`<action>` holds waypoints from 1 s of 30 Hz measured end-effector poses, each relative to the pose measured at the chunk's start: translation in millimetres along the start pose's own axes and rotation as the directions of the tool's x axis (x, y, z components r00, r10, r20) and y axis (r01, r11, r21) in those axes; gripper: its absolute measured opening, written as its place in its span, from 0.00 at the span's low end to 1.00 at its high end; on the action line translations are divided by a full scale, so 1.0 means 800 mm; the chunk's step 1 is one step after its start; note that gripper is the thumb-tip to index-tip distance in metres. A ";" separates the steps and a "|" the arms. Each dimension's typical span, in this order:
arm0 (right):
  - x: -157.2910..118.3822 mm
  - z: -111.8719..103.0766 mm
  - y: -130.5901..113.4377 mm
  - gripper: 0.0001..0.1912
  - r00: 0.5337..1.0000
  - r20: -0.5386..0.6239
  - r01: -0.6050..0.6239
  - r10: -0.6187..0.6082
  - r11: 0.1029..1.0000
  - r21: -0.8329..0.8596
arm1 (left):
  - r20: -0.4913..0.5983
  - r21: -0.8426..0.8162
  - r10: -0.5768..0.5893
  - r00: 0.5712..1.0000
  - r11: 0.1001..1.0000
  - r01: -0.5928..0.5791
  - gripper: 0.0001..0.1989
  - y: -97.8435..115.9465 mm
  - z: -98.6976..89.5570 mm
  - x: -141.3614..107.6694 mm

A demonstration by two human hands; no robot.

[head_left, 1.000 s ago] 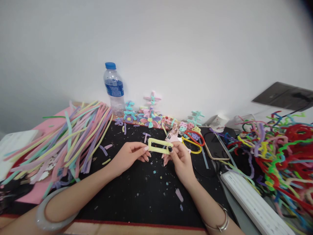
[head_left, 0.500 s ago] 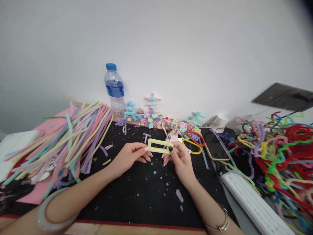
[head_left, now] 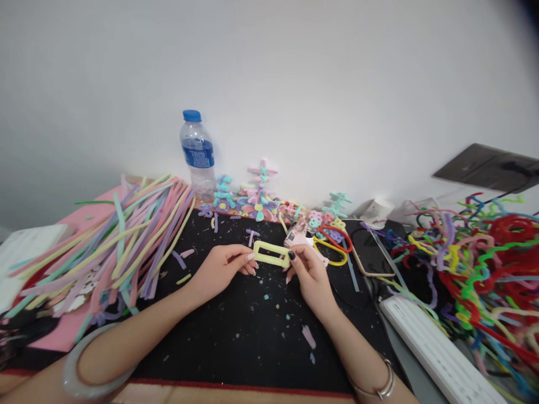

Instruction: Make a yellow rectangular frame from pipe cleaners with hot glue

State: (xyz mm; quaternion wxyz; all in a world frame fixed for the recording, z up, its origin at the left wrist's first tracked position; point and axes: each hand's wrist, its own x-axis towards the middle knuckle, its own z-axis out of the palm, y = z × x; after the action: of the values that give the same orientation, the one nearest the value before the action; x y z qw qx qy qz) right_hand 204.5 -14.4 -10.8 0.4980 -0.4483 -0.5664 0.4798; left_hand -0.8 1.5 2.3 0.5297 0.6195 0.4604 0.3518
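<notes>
Between both hands is a pale yellow pipe cleaner (head_left: 272,260), bent into a long, narrow rectangular loop and held above the black mat (head_left: 236,336). My left hand (head_left: 223,269) pinches its left end between thumb and fingers. At the right end, my right hand (head_left: 309,273) pinches the loop, its thumb showing a dark nail. Behind the loop lie a small purple T-shaped piece (head_left: 252,234) and a pink scissors-like or clip-like item, partly hidden, whose kind I cannot make out.
Loose pastel pipe cleaners (head_left: 138,235) pile up on the left, near a water bottle (head_left: 197,154). Finished pipe-cleaner flowers (head_left: 258,209) stand along the wall. To the right are a phone (head_left: 373,251), a paper cup (head_left: 378,213), a white power strip (head_left: 438,348) and tangled bright pipe cleaners (head_left: 475,269).
The yellow loop has tilted slightly, its right end lower, and its opening looks narrower with rounder corners. My hands have shifted only a little, with both still pinching its ends.
</notes>
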 end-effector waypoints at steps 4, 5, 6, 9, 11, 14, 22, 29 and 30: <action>0.001 -0.002 0.001 0.10 1.000 -0.014 -0.010 0.010 1.000 -0.023 | 0.000 0.018 0.013 1.000 1.000 -0.013 0.12 0.000 0.000 0.000; 0.001 -0.002 0.001 0.11 1.000 -0.017 -0.009 0.009 1.000 -0.022 | 0.003 0.013 0.011 1.000 1.000 -0.011 0.12 0.000 0.000 0.000; 0.002 -0.003 0.001 0.11 1.000 -0.020 -0.012 0.011 1.000 -0.022 | 0.007 0.001 0.005 1.000 1.000 -0.005 0.12 -0.001 0.001 0.000; 0.003 -0.003 0.001 0.10 0.999 -0.030 -0.030 0.030 1.000 0.006 | 0.024 -0.046 -0.022 0.999 0.999 0.023 0.12 -0.003 0.001 0.000; 0.004 -0.004 0.001 0.11 0.998 -0.022 -0.051 0.052 0.997 0.059 | 0.017 -0.065 -0.033 0.999 0.997 0.034 0.12 -0.004 0.000 0.001; 0.005 -0.003 0.001 0.13 0.994 0.031 -0.104 0.102 0.990 0.099 | -0.033 -0.086 -0.042 0.999 0.995 0.039 0.12 -0.005 -0.001 0.002; 0.006 -0.005 0.002 0.13 0.991 0.068 -0.114 0.111 0.993 0.036 | -0.001 -0.082 -0.032 1.000 0.996 0.031 0.13 -0.005 -0.002 0.003; 0.006 -0.007 0.002 0.14 0.985 0.136 -0.110 0.107 0.994 0.019 | -0.090 -0.008 0.025 0.996 1.000 -0.026 0.15 -0.002 -0.008 0.002; 0.005 -0.006 0.001 0.14 0.981 0.153 -0.122 0.117 0.992 0.023 | -0.096 0.027 0.042 0.994 0.999 -0.040 0.14 -0.002 -0.008 0.002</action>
State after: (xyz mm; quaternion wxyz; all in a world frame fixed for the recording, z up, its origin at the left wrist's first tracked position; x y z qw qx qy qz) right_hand 209.2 -9.5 -11.2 0.4309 -0.4358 -0.5669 0.5505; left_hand -6.7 5.4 2.1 0.4916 0.6177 0.4770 0.3862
